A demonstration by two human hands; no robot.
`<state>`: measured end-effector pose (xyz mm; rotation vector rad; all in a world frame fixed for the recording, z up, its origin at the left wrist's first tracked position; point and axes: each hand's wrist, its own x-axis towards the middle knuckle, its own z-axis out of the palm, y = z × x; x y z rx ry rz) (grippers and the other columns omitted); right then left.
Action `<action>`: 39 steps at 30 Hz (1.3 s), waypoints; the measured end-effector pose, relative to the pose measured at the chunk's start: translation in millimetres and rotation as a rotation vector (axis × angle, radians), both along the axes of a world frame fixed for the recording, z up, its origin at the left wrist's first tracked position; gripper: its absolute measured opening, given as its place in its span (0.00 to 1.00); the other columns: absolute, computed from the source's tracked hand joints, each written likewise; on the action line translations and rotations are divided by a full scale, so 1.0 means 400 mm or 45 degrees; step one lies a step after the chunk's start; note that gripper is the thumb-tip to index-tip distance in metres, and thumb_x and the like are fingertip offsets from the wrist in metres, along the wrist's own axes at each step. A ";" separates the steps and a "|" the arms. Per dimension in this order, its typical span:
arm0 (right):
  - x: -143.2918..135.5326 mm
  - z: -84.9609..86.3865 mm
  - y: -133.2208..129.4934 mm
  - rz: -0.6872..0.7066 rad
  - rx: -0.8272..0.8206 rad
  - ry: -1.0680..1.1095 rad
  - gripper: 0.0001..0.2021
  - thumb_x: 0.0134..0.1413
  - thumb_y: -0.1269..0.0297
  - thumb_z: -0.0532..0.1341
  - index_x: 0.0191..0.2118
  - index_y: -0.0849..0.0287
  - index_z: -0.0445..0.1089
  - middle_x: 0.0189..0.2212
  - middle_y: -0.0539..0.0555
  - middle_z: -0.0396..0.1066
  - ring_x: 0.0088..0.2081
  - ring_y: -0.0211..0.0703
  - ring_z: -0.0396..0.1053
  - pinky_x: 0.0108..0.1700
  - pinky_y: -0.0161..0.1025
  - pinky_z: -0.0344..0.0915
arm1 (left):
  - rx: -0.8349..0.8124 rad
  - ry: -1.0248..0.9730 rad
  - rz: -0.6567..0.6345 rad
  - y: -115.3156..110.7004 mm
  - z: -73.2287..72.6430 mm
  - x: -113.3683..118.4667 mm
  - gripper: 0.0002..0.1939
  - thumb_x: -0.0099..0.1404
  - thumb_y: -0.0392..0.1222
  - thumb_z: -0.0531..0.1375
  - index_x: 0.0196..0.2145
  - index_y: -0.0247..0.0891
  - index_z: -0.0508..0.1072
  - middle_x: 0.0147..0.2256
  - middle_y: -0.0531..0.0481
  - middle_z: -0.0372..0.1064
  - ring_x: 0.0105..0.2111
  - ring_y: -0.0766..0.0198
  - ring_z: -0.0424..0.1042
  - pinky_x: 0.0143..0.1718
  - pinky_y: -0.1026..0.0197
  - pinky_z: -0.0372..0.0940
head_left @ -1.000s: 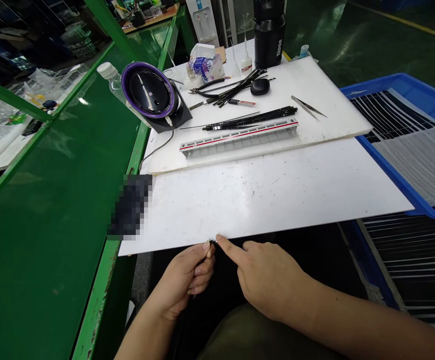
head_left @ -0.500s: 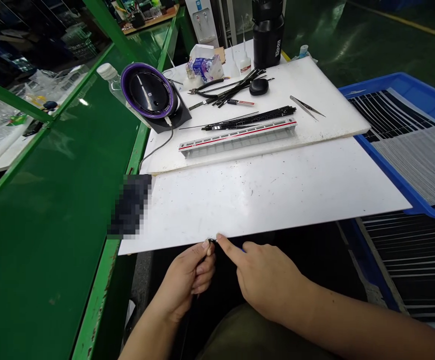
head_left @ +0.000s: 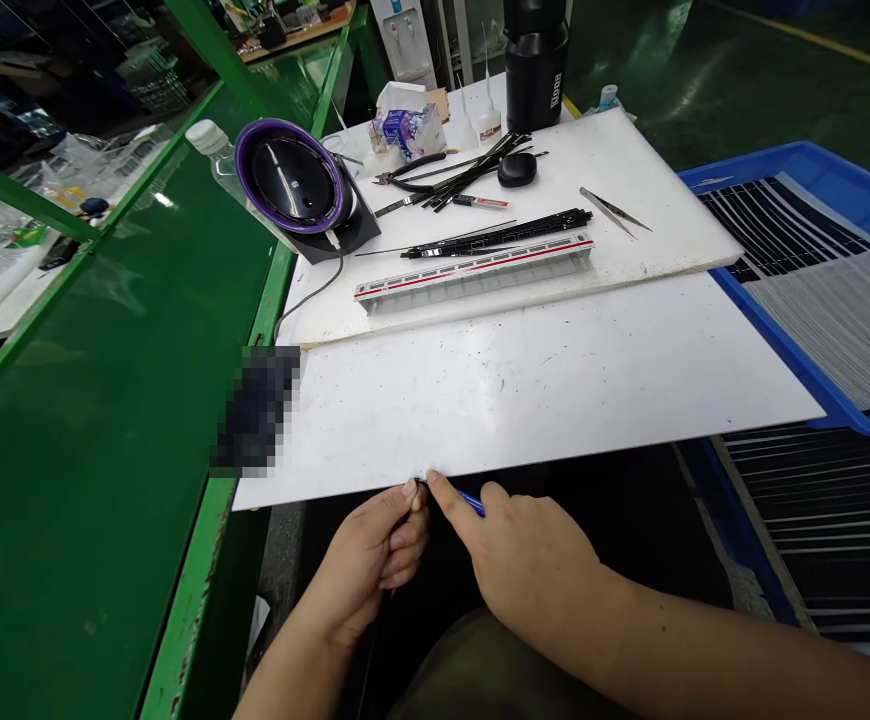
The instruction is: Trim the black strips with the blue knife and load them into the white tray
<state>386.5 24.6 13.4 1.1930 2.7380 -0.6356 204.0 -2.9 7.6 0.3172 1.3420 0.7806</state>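
Observation:
At the front edge of the white board (head_left: pixel 525 390), my left hand (head_left: pixel 379 545) is closed in a pinch on a small dark piece (head_left: pixel 420 482). Most of that piece is hidden by the fingers. My right hand (head_left: pixel 532 550) grips a slim blue-handled tool (head_left: pixel 471 502), its index finger stretched along toward the dark piece. The palm covers most of the tool, so its kind does not show. Both hands meet fingertip to fingertip. Farther back, a white model train car body (head_left: pixel 480 272) with a red stripe lies beside a bundle of black strips (head_left: pixel 502 235).
On the thick white pad (head_left: pixel 667 230) lie tweezers (head_left: pixel 615 210), cutting pliers (head_left: pixel 412 178), more black strips (head_left: pixel 472 175) and a black oval case (head_left: pixel 517 169). A purple-rimmed fan (head_left: pixel 296 178) stands left, a black bottle (head_left: pixel 536 75) behind. Blue trays (head_left: pixel 787 340) flank the right side.
My right hand has shifted slightly left and turned a little, and more of the blue handle shows. The left hand keeps its pinch. Things on the board lie as before.

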 end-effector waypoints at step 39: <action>0.042 0.017 0.070 0.075 -0.144 0.261 0.33 0.56 0.72 0.50 0.68 0.48 0.50 0.27 0.50 0.70 0.25 0.42 0.66 0.26 0.37 0.54 | 0.010 0.031 -0.126 0.009 0.002 -0.019 0.16 0.62 0.52 0.61 0.29 0.38 0.62 0.17 0.62 0.48 0.15 0.77 0.40 0.13 0.73 0.37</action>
